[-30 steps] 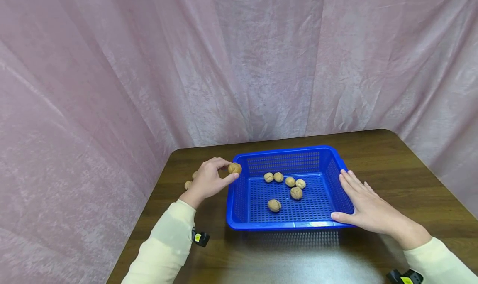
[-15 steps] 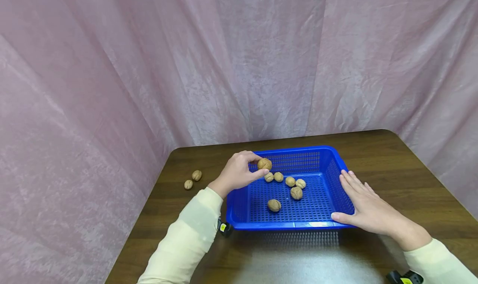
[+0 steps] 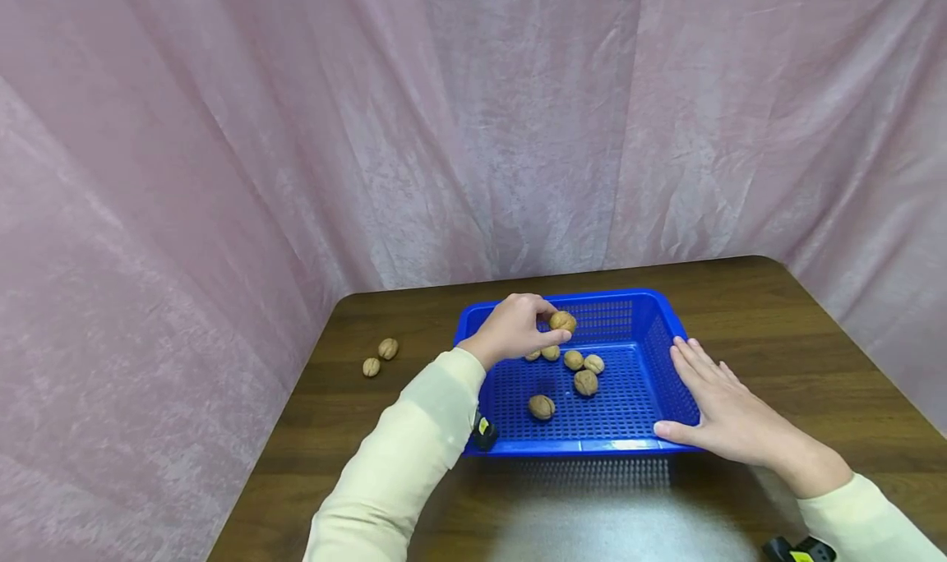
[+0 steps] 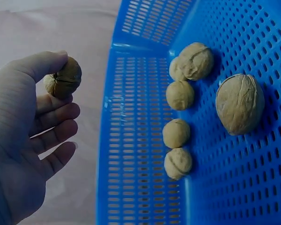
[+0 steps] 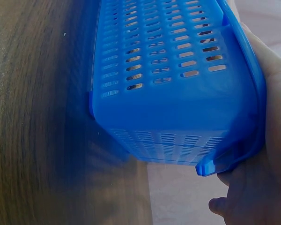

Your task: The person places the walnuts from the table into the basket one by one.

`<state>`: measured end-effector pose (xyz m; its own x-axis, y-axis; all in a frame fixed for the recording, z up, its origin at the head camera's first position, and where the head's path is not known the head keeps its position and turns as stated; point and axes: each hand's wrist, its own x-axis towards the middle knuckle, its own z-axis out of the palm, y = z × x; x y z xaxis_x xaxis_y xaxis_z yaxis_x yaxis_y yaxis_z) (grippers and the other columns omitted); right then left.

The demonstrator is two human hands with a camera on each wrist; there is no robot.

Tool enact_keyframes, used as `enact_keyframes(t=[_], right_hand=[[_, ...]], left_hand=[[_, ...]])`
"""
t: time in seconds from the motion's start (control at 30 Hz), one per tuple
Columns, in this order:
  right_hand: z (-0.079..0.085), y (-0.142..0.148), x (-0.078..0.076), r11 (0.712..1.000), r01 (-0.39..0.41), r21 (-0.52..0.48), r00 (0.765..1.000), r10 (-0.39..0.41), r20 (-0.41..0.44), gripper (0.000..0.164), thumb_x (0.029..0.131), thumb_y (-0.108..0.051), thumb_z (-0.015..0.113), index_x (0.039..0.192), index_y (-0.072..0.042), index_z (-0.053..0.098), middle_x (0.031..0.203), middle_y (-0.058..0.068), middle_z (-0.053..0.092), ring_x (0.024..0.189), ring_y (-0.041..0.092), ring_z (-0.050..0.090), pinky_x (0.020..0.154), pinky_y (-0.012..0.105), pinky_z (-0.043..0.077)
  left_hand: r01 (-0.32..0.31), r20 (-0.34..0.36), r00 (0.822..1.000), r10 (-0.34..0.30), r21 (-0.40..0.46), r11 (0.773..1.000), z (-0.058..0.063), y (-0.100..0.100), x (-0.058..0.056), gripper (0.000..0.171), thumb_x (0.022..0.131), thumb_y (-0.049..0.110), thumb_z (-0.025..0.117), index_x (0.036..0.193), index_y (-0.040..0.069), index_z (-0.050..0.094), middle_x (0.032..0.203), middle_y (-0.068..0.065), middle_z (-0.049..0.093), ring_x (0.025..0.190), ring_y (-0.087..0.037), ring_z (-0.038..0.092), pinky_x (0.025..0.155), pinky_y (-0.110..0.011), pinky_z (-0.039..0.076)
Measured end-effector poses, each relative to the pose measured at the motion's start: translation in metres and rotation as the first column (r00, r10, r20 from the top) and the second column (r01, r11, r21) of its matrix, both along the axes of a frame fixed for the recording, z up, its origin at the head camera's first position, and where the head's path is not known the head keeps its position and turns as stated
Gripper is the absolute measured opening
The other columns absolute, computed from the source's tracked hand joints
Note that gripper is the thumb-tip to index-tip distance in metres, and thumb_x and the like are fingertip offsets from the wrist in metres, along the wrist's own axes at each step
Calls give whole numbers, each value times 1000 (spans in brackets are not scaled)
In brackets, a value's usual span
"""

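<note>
Between thumb and fingertips, my left hand (image 3: 510, 330) pinches a walnut (image 3: 563, 323) above the left-middle part of a blue plastic basket (image 3: 584, 446). In the left wrist view the same walnut (image 4: 64, 80) sits at the fingertips, while the other fingers are loosely bent. Several walnuts (image 3: 586, 383) lie on the basket's perforated floor. My right hand (image 3: 732, 410) rests on the basket's right end, its fingers extended along the rim and its thumb at the near corner. The right wrist view has this hand (image 5: 276, 154) against the rim, with most fingers hidden.
Two walnuts (image 3: 388, 348) lie on the wooden table (image 3: 333, 430), left of the basket. A pink curtain (image 3: 518, 135) hangs behind the table and along its left side.
My left hand has carried the pinched walnut rightward, from the basket's left rim to over its inside. Two walnuts on the table have come into full sight. The right hand stays put.
</note>
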<state>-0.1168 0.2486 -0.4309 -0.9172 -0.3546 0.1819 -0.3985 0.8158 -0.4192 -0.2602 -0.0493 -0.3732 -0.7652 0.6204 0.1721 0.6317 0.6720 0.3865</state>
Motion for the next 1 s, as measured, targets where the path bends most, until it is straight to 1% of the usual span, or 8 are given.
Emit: enact_keyframes(t=[0.17, 0.33, 0.43, 0.5, 0.63, 0.73, 0.83, 1.0], right_hand=[[0, -3, -1, 1000, -12, -5, 1000, 12, 4, 107, 83, -61, 64, 151, 5, 14, 158, 21, 8, 146, 24, -8, 114, 55, -1], [0, -6, 0, 1000, -17, -2, 1000, 17, 12, 108, 82, -61, 64, 151, 4, 14, 158, 21, 8, 146, 24, -8, 114, 53, -2], [1, -7, 1, 1000, -23, -2, 1000, 23, 17, 108, 83, -62, 64, 152, 4, 13, 159, 20, 7, 146, 24, -8, 114, 51, -4], [2, -7, 2, 1000, -26, -1, 1000, 26, 13, 108, 82, -61, 64, 151, 4, 13, 159, 20, 7, 146, 24, -8, 114, 52, -3], [5, -5, 3, 1000, -24, 5, 1000, 24, 5, 108, 83, -61, 65, 151, 6, 14, 158, 21, 8, 146, 25, -9, 114, 53, -3], [6, -3, 4, 1000, -20, 6, 1000, 20, 4, 107, 83, -60, 65, 151, 6, 14, 158, 21, 7, 146, 24, -9, 114, 52, -4], [5, -2, 4, 1000, -17, 5, 1000, 17, 6, 107, 83, -60, 65, 151, 5, 14, 158, 21, 7, 146, 24, -10, 114, 52, -4], [4, 0, 6, 1000, -14, -3, 1000, 14, 23, 108, 83, -61, 64, 151, 4, 12, 159, 20, 5, 146, 24, -11, 114, 51, -6]], left_hand=[[-54, 57, 997, 55, -26, 998, -13, -1, -13, 35, 85, 48, 69, 101, 17, 72, 90, 11, 63, 72, -6, 56, 63, -23, 47], [-80, 65, 994, 86, -81, 993, -32, -8, -23, 36, 85, 45, 71, 105, 15, 73, 93, 9, 67, 77, -6, 58, 67, -23, 48], [-96, 62, 993, 104, -127, 987, -44, -12, -27, 37, 84, 46, 72, 105, 16, 73, 92, 10, 67, 79, -5, 58, 69, -22, 48], [-102, 63, 992, 111, -134, 986, -49, -13, -28, 37, 83, 45, 73, 105, 16, 74, 92, 10, 68, 80, -5, 58, 70, -22, 48], [-75, 71, 994, 85, -137, 988, -54, -11, -29, 35, 82, 43, 75, 103, 15, 74, 89, 9, 68, 79, -6, 58, 70, -24, 48], [-56, 74, 995, 70, -173, 983, -57, -9, -31, 37, 82, 44, 74, 104, 15, 74, 88, 8, 68, 80, -6, 59, 72, -24, 48], [-54, 79, 994, 73, -213, 976, -59, -7, -31, 41, 82, 46, 74, 108, 14, 73, 91, 7, 69, 82, -5, 60, 74, -23, 49], [-46, 109, 991, 73, -225, 973, -63, -5, -31, 44, 80, 45, 76, 110, 12, 73, 92, 7, 70, 83, -6, 61, 75, -23, 49]])
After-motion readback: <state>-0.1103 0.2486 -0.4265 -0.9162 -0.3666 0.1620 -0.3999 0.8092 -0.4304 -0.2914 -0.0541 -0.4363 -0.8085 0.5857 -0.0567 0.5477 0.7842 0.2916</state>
